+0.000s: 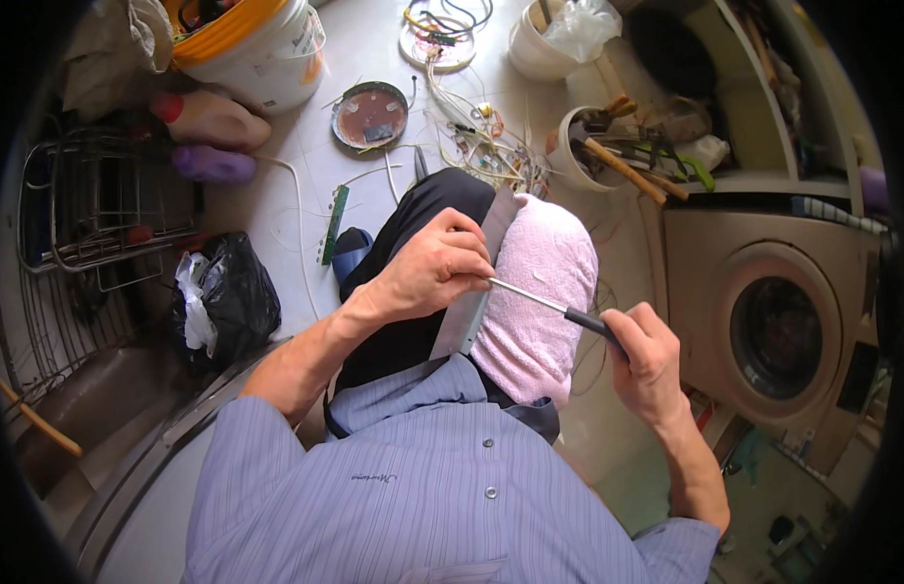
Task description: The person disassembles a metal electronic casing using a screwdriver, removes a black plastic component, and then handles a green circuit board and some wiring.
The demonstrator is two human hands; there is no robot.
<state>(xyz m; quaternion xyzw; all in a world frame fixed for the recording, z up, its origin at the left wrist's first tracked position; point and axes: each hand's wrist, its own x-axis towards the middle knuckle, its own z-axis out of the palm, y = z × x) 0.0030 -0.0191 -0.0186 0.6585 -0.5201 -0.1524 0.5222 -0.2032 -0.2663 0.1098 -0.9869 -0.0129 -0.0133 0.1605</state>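
Note:
My right hand (pixel 647 358) is closed round the black handle of a screwdriver (pixel 590 321). The thin metal shaft points left, its tip meeting the fingertips of my left hand (pixel 434 265). Those fingers are pinched together, and what sits between them is hidden. Beneath the left hand a grey metal strip (pixel 458 329) lies lengthwise on my lap, between the dark-clad left leg and a pink towel (pixel 538 282) draped over the right one. A small pale bit rests on the towel.
Beyond my knees lie tangled wires (pixel 491 146), a round rusty plate (pixel 370 115) and a green circuit board (pixel 333 226). Buckets, including a tool bucket (pixel 577 151), stand farther out. A black bag (pixel 240 292) sits left; a washing machine (pixel 763 311) stands right.

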